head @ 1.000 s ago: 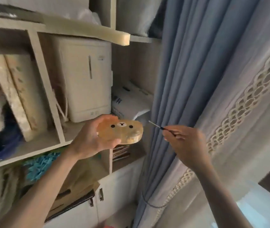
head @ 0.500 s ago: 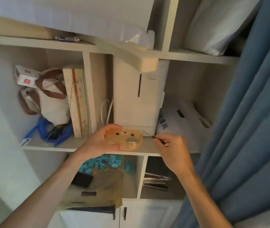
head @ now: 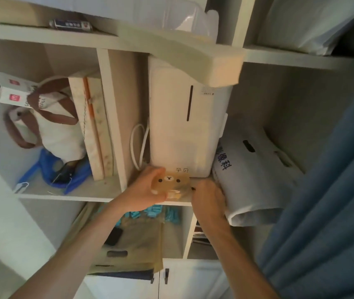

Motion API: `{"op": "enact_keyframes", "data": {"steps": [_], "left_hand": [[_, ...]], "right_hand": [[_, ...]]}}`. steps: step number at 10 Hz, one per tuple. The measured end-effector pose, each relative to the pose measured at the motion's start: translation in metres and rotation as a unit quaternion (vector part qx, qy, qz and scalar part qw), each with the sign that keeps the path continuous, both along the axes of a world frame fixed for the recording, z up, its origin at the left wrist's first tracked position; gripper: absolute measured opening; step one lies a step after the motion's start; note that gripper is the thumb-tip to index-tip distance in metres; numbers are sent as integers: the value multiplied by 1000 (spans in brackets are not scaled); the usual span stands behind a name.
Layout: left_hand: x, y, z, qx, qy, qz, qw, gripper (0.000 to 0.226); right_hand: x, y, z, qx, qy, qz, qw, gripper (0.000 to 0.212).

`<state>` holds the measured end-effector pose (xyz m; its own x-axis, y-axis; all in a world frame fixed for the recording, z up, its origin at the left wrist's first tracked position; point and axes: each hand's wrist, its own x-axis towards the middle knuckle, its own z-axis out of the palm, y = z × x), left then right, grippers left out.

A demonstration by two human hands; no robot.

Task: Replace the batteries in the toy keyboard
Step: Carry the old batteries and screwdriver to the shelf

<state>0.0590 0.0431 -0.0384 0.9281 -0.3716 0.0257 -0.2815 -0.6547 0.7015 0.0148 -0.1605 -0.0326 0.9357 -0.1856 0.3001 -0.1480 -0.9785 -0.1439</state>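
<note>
While wrapped around the toy [head: 170,184], left hand [head: 142,194] fingers curl over its top edge and thumb sits underneath — firm grasp, bear face pointing up at the camera. Held just in front of the shelf [head: 68,194] edge, right below the white appliance [head: 184,126]. Looks tan and a bit see-through, though blurry.

Right hand [head: 208,197] closed up tight beside the toy, pinching a thin dark tool [head: 193,188] whose tip pokes out toward the toy's right side. Touching or just short of it? Can't tell, too blurred.

Further out: white cord [head: 137,145] looped left of the appliance, grey bag [head: 256,175] with dark lettering slumped on the right, pressed against the back of the right hand. Foam block [head: 195,61] jutting off the shelf above. Left compartment has a tote [head: 53,124] with brown straps, upright boards [head: 92,126], some blue fabric [head: 49,167] underneath — plus small white boxes [head: 12,91] with red logos. Below the shelf, teal bits [head: 154,213] and a brown paper bag [head: 133,244]. Blue curtain [head: 331,212] down the right side.
</note>
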Motion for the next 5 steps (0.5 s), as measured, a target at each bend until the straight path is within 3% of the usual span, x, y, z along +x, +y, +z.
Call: {"op": "enact_keyframes", "data": {"steps": [1,3,5], "left_hand": [[-1,-2,-4,17,-12,-10,1000,84],[-17,-1,-2,0,-140,-13,990,76],[-55,4,34,-37,-157,-37,986,77]], "right_hand": [[-1,6,-6,-12,45,-20,999,15],[-7,-7,0,102,-9,62,993,21],[-77,-4,55,129,0,130,983,66]]}}
